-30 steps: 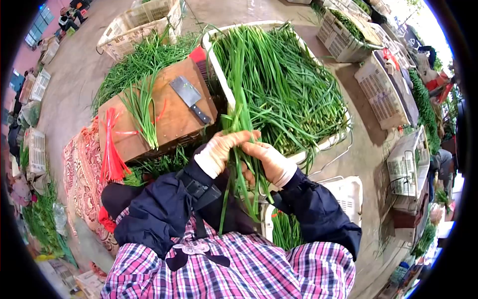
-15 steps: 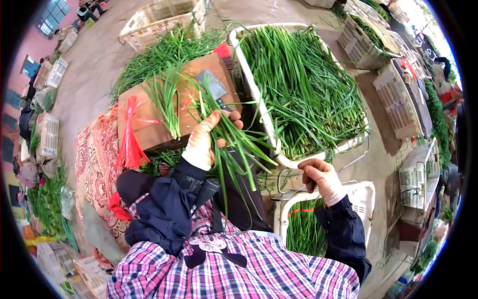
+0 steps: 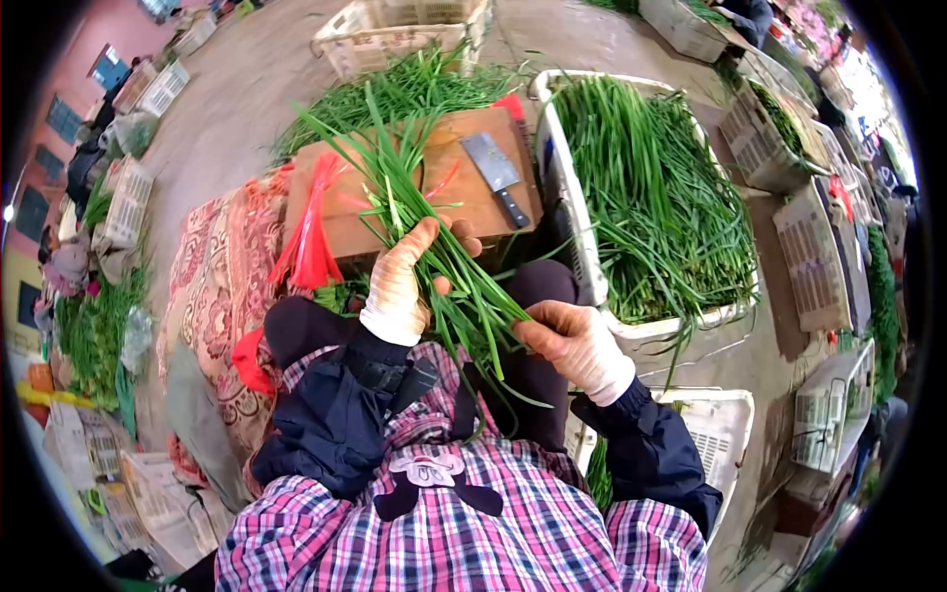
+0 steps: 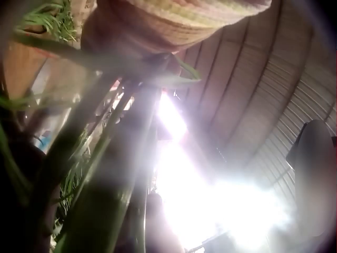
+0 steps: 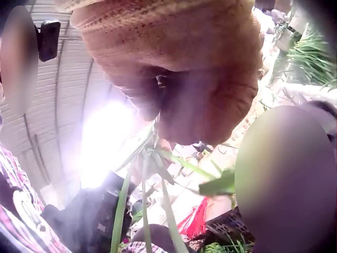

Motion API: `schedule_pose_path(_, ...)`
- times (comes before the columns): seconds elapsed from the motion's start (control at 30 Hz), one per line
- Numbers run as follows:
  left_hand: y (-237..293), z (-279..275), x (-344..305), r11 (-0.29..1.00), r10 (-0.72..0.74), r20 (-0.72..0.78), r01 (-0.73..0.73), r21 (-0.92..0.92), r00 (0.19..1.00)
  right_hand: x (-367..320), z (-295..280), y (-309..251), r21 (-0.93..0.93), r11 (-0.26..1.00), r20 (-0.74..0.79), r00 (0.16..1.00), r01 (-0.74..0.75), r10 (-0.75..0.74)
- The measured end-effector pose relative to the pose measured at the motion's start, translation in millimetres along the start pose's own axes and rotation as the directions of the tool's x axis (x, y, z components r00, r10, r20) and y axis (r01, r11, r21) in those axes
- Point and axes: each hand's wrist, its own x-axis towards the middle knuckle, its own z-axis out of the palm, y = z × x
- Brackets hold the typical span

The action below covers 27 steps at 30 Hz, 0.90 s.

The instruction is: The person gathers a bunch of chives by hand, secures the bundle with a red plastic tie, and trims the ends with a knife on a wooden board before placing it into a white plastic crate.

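Observation:
In the head view the left hand point(image 3: 400, 281) grips a bunch of long green leafy stalks point(image 3: 459, 261) that slants across the lap. The right hand point(image 3: 577, 345) pinches leaf ends at the lower right of that bunch; the right wrist view shows its curled fingers point(image 5: 210, 105) with leaves point(image 5: 145, 195) below them. Beyond the left hand is a brown board point(image 3: 464, 148), and on it lie a cleaver point(image 3: 493, 168) and red ties point(image 3: 314, 227). Stalks also lie over the board, partly overlapped by the held bunch. Blurred stalks point(image 4: 105, 195) fill the left wrist view's lower left.
A white crate point(image 3: 584, 227) heaped with green stalks stands right of the board. Another crate point(image 3: 395, 47) and loose greens point(image 3: 404, 94) are behind it. A white crate point(image 3: 735, 424) stands beside the right sleeve, and a patterned cloth point(image 3: 222, 286) hangs at left.
The right hand has come back from beside the large crate to the held bunch and now pinches leaf ends. Earlier both hands were together on the stalks; the left hand moved left with them.

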Motion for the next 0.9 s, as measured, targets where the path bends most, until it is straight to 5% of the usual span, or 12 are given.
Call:
schedule_pose_path(0.17, 19.0, -53.9, -25.5, 0.984, 0.158, -0.102, -0.165, -0.067, 0.982, 7.9, 25.0, -4.4, -0.188, 0.975, 0.069, 0.992, 0.118, -0.107)
schedule_pose_path(0.23, 29.7, -78.5, -38.5, 0.967, 0.208, -0.282, -0.239, -0.083, 0.937, 3.8, 19.9, -23.3, -0.313, 0.928, 0.191, 0.970, 0.203, -0.148)
schedule_pose_path(0.27, 35.0, -89.7, -45.6, 0.964, 0.220, -0.390, -0.260, -0.051, 0.894, -3.9, 16.6, -50.2, -0.300, 0.954, 0.179, 0.982, -0.011, 0.068)
schedule_pose_path(0.33, 45.7, -120.3, -57.4, 0.944, 0.296, -0.356, -0.329, -0.036, 0.886, -3.5, -1.4, -41.7, -0.122, 0.991, 0.128, 0.989, -0.055, 0.071)
schedule_pose_path(0.47, 50.2, -164.1, -70.0, 0.895, 0.311, -0.571, -0.436, -0.093, 0.760, 10.4, -30.3, -52.4, 0.112, 0.977, -0.133, 0.977, 0.181, -0.166)
schedule_pose_path(0.53, 48.8, -191.7, -77.7, 0.900, 0.327, -0.424, -0.415, -0.133, 0.844, 24.4, -22.8, -65.2, 0.175, 0.942, -0.215, 0.944, 0.288, -0.249)
schedule_pose_path(0.7, 42.1, -200.6, -72.0, 0.865, 0.285, -0.583, -0.467, -0.186, 0.761, 96.9, 42.1, -90.3, 0.072, 0.958, -0.252, 0.934, 0.278, -0.253)
schedule_pose_path(0.9, 34.1, -213.9, -57.2, 0.849, 0.267, -0.567, -0.469, -0.244, 0.779, 247.1, 115.4, 11.6, 0.093, 0.986, -0.258, 0.960, 0.137, -0.109)
